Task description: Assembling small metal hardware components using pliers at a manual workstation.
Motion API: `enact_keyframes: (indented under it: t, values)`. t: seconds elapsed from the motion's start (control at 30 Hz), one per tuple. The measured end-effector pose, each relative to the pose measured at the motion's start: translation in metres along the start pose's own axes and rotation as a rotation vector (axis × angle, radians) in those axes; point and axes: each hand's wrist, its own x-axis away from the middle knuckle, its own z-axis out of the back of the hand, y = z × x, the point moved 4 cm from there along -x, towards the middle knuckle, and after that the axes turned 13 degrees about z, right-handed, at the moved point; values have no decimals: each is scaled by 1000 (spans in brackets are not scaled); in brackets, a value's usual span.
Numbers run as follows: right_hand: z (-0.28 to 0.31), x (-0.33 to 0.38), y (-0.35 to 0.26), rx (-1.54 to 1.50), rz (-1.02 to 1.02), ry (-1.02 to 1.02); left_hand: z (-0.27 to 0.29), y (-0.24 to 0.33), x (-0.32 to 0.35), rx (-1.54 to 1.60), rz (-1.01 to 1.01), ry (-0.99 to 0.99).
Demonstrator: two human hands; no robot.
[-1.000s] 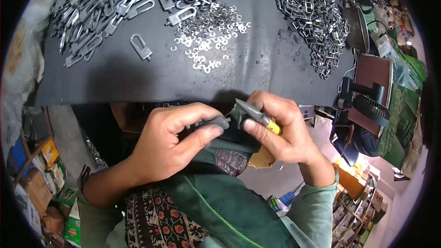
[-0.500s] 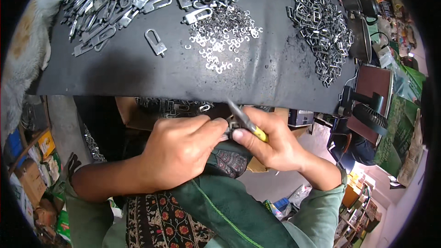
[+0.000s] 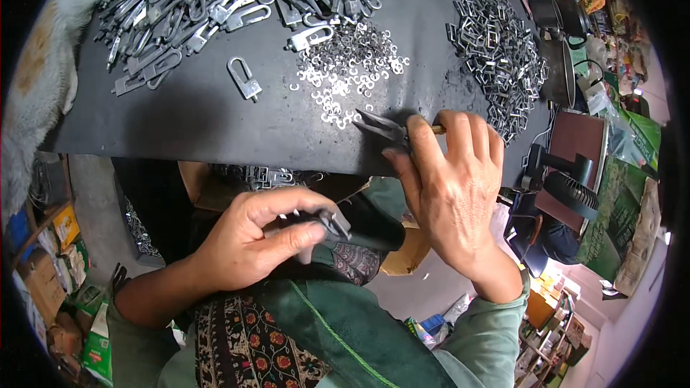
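Note:
Below the table edge, my left hand [image 3: 251, 237] pinches a small dark metal fitting [image 3: 335, 223] between thumb and fingers; my fingers hide part of it. Over the table's front edge, my right hand [image 3: 460, 179] is closed round pliers [image 3: 381, 127] with slim dark jaws, parted and pointing left. The jaw tips are at the near end of a scatter of small silver C-shaped clips [image 3: 341, 72]. To the left of the clips lies one U-shaped metal loop fitting [image 3: 246, 80]. A large heap of similar loop fittings [image 3: 187, 7] covers the far left.
Small rectangular metal rings [image 3: 499, 50] are piled at the right of the black table [image 3: 215, 129]. A furry animal [image 3: 61, 36] lies along the left edge. A black fan [image 3: 571, 190] stands at the right. Below the edge, a cardboard box [image 3: 195, 181] is near more metal pieces.
My hands have separated. The right hand has carried the pliers up from the fitting to the clips on the table, and their jaws show parted. The left hand has kept the fitting, moving slightly left.

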Motion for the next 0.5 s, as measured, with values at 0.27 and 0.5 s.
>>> enact_keyframes:
  t: [0.27, 0.5]
  values:
    - [5, -4, 0, -24, -31, -126, 1, 11, 8, -466, -359, 189]
    - [9, -10, 6, -5, 65, -126, 6, 19, 8, -437, -383, 198]
